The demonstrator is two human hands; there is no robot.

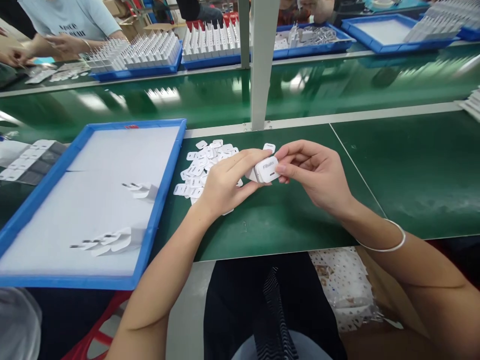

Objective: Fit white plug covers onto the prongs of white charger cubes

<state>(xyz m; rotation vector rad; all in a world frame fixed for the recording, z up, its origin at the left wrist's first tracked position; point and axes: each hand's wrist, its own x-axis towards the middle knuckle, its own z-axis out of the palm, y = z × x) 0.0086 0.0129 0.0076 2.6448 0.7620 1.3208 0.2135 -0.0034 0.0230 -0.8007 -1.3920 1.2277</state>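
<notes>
My left hand [228, 180] is closed around a white plug charger body [252, 175], most of it hidden by the fingers. On the end of that body lies a white face plate [267, 169] with grey lettering and a small dark slot. My right hand [313, 172] pinches the plate's right edge between thumb and fingers. Beside and partly behind my left hand, a loose pile of similar white face plates [200, 167] is spread on the green bench. One single plate [269, 147] lies just beyond my fingertips.
At left, a blue tray [179, 150] with a white liner holds a few two-pin chargers [112, 242]. A metal post [260, 65] rises at the bench's back edge. Across the green conveyor [150, 100] stand blue trays of upright white parts [210, 42]; a co-worker [82, 25] works there.
</notes>
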